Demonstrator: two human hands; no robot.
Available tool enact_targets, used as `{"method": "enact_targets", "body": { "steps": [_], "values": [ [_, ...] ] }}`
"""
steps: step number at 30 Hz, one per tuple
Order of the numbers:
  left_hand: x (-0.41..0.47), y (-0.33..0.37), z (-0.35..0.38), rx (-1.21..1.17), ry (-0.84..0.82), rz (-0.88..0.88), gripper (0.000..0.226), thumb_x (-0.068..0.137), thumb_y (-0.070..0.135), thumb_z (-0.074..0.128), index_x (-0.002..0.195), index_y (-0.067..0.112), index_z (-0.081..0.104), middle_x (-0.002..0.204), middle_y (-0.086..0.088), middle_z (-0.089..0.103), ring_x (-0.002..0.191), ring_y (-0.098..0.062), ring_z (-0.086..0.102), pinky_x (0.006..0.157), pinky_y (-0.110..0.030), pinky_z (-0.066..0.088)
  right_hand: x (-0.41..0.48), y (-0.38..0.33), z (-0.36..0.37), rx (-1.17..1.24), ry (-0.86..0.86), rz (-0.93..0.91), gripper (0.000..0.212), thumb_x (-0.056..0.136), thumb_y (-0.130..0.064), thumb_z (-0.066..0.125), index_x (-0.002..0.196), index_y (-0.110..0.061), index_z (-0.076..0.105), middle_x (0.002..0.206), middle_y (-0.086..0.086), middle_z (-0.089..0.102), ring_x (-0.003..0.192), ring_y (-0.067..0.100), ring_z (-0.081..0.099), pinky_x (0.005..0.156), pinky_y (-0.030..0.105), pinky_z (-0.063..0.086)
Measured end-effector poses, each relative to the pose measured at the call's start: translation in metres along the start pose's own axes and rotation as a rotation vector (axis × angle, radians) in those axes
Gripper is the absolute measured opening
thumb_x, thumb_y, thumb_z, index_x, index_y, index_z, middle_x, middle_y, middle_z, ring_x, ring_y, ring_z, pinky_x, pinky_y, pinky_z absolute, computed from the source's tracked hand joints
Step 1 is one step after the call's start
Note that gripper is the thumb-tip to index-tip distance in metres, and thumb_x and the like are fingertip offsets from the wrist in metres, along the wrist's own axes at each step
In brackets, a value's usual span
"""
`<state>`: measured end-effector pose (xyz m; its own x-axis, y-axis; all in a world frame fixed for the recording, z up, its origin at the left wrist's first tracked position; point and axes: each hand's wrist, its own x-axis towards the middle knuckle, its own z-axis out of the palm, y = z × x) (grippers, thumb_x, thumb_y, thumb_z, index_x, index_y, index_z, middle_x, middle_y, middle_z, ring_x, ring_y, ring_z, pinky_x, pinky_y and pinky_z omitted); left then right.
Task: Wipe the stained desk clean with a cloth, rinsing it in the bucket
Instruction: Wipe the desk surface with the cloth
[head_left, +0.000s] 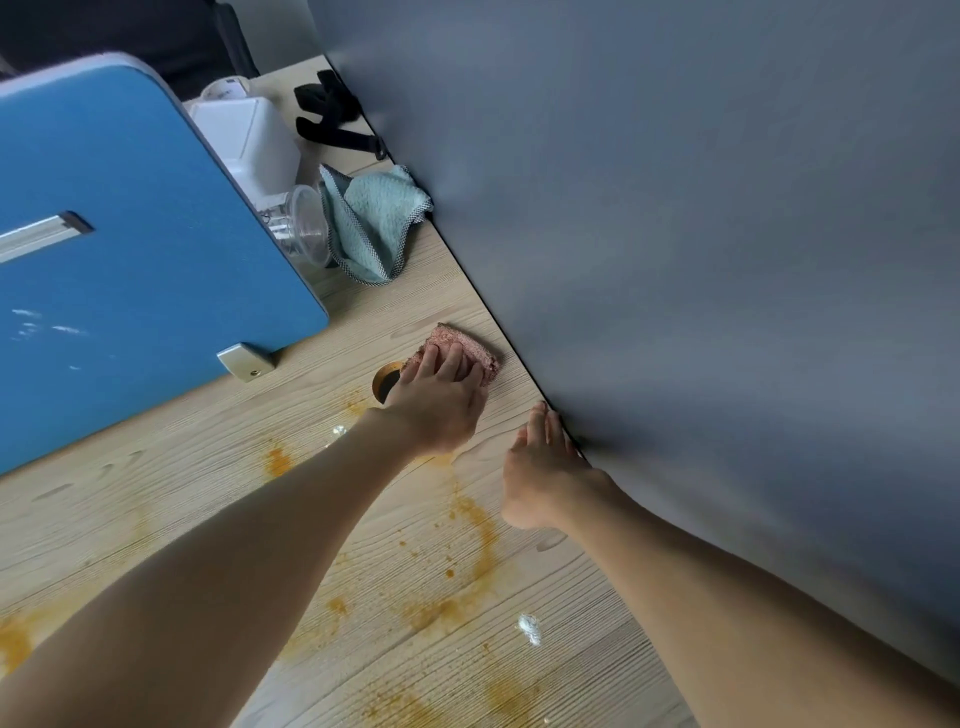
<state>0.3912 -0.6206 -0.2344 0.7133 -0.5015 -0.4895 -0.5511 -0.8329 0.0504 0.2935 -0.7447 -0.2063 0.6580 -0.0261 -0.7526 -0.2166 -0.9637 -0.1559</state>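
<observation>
**Orange stains (478, 545) near, pink cloth (467, 345) far**

Stains smear the near wood-grain desk (182, 467), partly hidden beneath the left forearm. Further in, the right hand (540, 473) lies flat, fingers straight and together, touching the foot of the grey partition (727, 260) along the desk's right edge. Beyond, the left hand (441, 400) presses straight fingers on the pink cloth, just beside the partition, its wrist hiding part of a round hole (385, 379). A blue panel (130, 260) closes the left; a teal cloth (374, 223) lies farther back.

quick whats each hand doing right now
Left hand: open, pressing the folded pink terry cloth flat.
Right hand: open, resting on the pale wooden desk, holding nothing.
</observation>
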Motion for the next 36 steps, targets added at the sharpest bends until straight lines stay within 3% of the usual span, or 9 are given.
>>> {"method": "enact_targets", "body": {
  "steps": [6,8,10,11,17,24,26,30,36],
  "values": [
    [-0.051,0.007,0.030,0.090,-0.038,0.045,0.057,0.106,0.043,0.013,0.159,0.025,0.000,0.167,-0.008,-0.007,0.152,-0.034,-0.011,0.124,-0.051,0.000,0.001,0.010,0.001,0.042,0.010,-0.047,0.079,0.095,-0.002,0.037,0.156,0.001,-0.012,0.161,0.011,-0.032,0.151,0.025,-0.023,0.123,0.043,0.002],
    [-0.050,0.007,0.027,0.087,-0.061,0.042,0.057,0.107,0.043,0.013,0.159,0.026,-0.001,0.167,-0.009,-0.009,0.152,-0.035,-0.012,0.124,-0.053,0.003,-0.002,0.019,0.005,0.108,0.085,-0.066,0.071,0.091,0.000,0.040,0.157,-0.001,0.012,0.166,0.005,-0.014,0.154,0.024,-0.005,0.125,0.042,0.013],
    [-0.045,0.007,0.021,0.093,-0.074,0.054,0.056,0.107,0.041,0.015,0.159,0.026,0.000,0.167,-0.009,-0.008,0.152,-0.037,-0.010,0.123,-0.056,0.006,-0.014,0.030,0.015,0.111,0.209,-0.077,0.049,0.089,-0.001,0.045,0.139,-0.002,0.042,0.159,0.004,0.012,0.146,0.026,0.024,0.118,0.039,0.029],
    [-0.043,0.007,0.019,0.099,-0.077,0.062,0.056,0.108,0.041,0.016,0.159,0.026,-0.001,0.167,-0.009,-0.008,0.152,-0.037,-0.009,0.123,-0.056,0.006,-0.021,0.034,0.023,0.105,0.247,-0.079,0.041,0.090,-0.003,0.048,0.132,-0.001,0.047,0.157,0.004,0.017,0.142,0.026,0.030,0.115,0.037,0.032],
    [-0.047,0.017,0.023,0.030,-0.061,0.034,0.056,0.108,0.039,0.016,0.160,0.025,0.001,0.167,-0.009,-0.007,0.151,-0.039,-0.010,0.122,-0.057,0.005,-0.047,0.052,0.061,0.107,0.243,-0.137,0.068,0.097,0.004,0.033,0.159,-0.007,0.007,0.167,0.008,-0.016,0.154,0.019,-0.012,0.122,0.028,0.004],
    [-0.056,0.015,0.044,0.098,-0.089,0.113,0.058,0.105,0.037,0.012,0.159,0.020,-0.004,0.166,-0.014,-0.007,0.150,-0.044,-0.012,0.122,-0.060,0.008,-0.039,0.054,0.044,0.069,0.135,-0.119,0.069,0.095,0.008,0.031,0.159,-0.008,0.012,0.167,0.007,-0.016,0.154,0.019,-0.012,0.126,0.040,0.006],
    [-0.039,0.022,0.036,0.081,-0.080,0.103,0.058,0.106,0.037,0.014,0.159,0.020,-0.001,0.166,-0.014,-0.008,0.150,-0.045,-0.011,0.122,-0.061,0.004,-0.037,0.054,0.046,0.068,0.140,-0.125,0.070,0.094,0.008,0.030,0.160,-0.008,0.010,0.166,0.007,-0.018,0.154,0.020,-0.013,0.126,0.041,0.005],
    [-0.024,0.024,0.047,0.026,0.002,0.120,0.065,0.098,0.045,0.004,0.158,0.019,0.006,0.166,-0.017,0.001,0.151,-0.044,-0.005,0.120,-0.062,0.012,-0.040,0.054,0.043,0.070,0.115,-0.112,0.070,0.096,0.009,0.028,0.160,-0.008,0.005,0.166,0.007,-0.020,0.153,0.020,-0.015,0.125,0.036,-0.001],
    [-0.057,0.018,0.071,0.043,-0.046,0.132,0.074,0.088,0.047,-0.008,0.157,0.021,0.002,0.165,-0.015,0.002,0.151,-0.045,-0.002,0.120,-0.059,0.014,-0.043,0.053,0.039,0.067,0.095,-0.119,0.072,0.095,0.009,0.029,0.160,-0.008,0.004,0.166,0.006,-0.020,0.153,0.019,-0.016,0.125,0.038,0.000]
  ]
}}
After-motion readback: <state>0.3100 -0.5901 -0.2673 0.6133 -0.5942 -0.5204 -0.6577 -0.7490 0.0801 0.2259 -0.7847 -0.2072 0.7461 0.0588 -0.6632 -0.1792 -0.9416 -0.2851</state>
